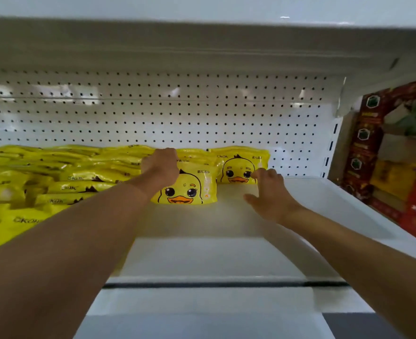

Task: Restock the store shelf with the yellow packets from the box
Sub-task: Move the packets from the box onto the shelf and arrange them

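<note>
Both my arms reach into a white store shelf (226, 255). My left hand (161, 165) grips the top left edge of an upright yellow duck packet (187, 189) standing near the middle of the shelf. Behind and to its right, another yellow duck packet (241, 167) stands against the pegboard back. My right hand (267, 192) is beside that packet with fingers loosely bent, its fingertips touching the packet's lower right corner. A pile of several yellow packets (42, 182) fills the shelf's left side. The box is out of view.
A white pegboard back wall (177, 113) and an upper shelf (202, 45) close in the space. Red and yellow boxed goods (393, 152) stand in the neighbouring bay to the right. A bare stretch of shelf lies right of the duck packets.
</note>
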